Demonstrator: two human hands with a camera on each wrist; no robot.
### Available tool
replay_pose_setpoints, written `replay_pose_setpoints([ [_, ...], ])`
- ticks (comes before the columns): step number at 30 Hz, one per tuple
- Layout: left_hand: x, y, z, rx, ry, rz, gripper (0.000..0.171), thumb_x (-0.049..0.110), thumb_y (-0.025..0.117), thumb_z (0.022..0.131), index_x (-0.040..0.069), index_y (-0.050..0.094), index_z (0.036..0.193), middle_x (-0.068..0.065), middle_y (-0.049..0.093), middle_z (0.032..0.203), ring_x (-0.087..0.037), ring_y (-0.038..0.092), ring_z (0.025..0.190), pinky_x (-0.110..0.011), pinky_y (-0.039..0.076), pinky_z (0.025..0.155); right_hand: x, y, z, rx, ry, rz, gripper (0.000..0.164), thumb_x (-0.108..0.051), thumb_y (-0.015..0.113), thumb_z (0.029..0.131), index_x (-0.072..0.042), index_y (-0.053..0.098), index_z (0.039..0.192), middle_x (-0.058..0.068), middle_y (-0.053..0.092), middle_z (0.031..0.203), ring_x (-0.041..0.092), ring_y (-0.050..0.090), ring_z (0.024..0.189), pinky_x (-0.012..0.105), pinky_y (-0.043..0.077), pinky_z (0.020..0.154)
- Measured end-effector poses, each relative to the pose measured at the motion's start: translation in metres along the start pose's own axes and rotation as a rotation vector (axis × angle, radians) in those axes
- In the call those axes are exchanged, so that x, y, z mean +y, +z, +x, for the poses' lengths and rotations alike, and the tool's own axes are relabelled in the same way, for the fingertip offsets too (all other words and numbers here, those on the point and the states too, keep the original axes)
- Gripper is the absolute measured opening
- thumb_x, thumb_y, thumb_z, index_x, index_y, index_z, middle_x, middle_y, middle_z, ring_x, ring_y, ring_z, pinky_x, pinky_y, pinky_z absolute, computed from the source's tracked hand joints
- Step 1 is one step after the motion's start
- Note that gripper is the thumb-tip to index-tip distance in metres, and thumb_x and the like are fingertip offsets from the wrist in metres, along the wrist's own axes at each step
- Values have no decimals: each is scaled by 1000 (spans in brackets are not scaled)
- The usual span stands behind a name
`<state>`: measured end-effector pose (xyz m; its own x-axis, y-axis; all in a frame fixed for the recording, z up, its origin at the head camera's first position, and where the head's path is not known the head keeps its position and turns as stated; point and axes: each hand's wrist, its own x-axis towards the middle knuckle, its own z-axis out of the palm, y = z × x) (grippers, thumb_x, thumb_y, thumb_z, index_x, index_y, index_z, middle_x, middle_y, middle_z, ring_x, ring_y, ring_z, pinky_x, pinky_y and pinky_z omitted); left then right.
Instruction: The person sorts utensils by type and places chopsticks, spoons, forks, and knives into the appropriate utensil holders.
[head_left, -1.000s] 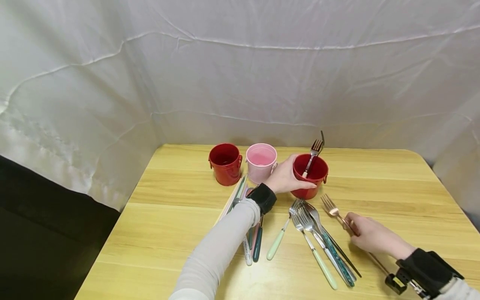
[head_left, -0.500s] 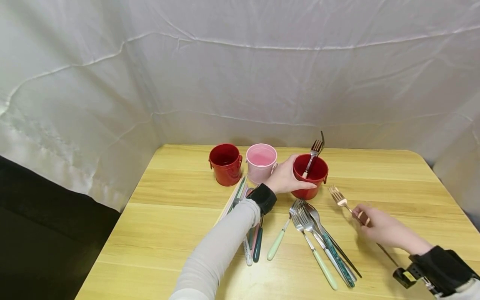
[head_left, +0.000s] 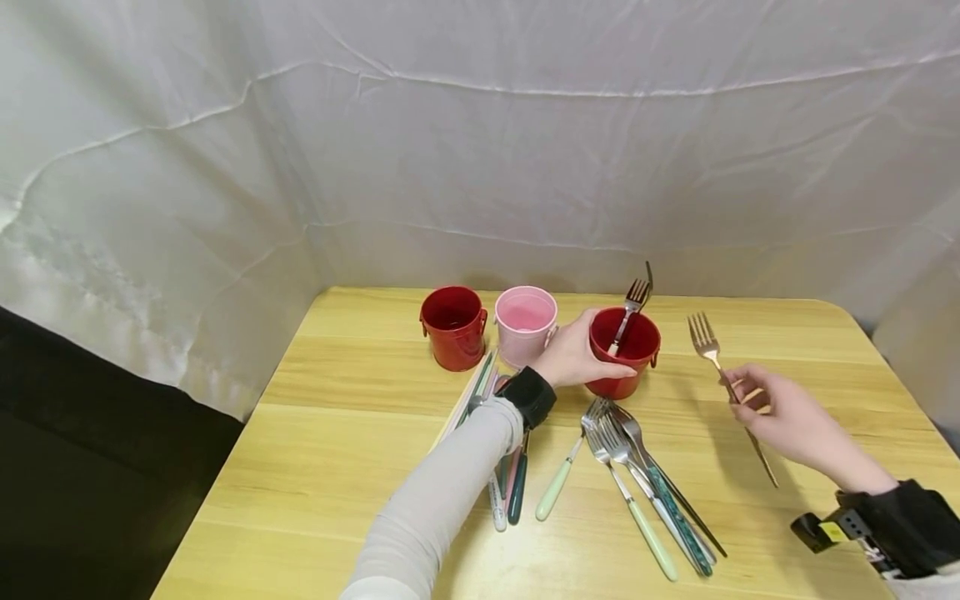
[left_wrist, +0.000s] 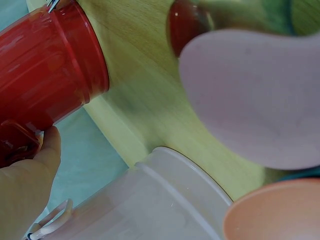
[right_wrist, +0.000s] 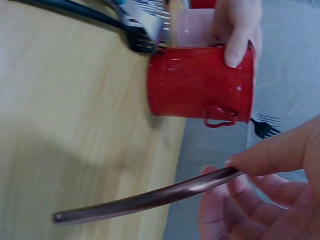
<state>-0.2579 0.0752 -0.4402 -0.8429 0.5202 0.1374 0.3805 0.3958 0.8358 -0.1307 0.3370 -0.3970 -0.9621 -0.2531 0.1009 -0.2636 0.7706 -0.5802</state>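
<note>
While the left hand (head_left: 574,355) grips the rightmost red bucket (right_wrist: 190,85), the right hand (head_left: 791,417), fingers pinching a copper-coloured fork (head_left: 707,345) to that bucket's right, seems mid-loading, probably calling next for a leftward carry.

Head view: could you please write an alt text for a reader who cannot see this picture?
A person's right hand holds a copper-coloured fork above a wooden table, while the left hand grips a red bucket with forks inside. To its left stand a pink bucket and a second red bucket; in front lie loose forks and slender items.
</note>
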Motion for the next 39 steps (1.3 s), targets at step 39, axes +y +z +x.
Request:
replay_pose_setpoints([
  [39, 1, 2, -1, 7, 15, 12, 85, 37, 85, 65, 15, 41, 133, 3, 57, 123, -8, 55, 108, -22, 47, 90, -53, 13, 91, 641, -103, 874, 20, 7, 63, 84, 1, 57, 102, 11, 62, 90, 13, 65, 76, 21, 54, 68],
])
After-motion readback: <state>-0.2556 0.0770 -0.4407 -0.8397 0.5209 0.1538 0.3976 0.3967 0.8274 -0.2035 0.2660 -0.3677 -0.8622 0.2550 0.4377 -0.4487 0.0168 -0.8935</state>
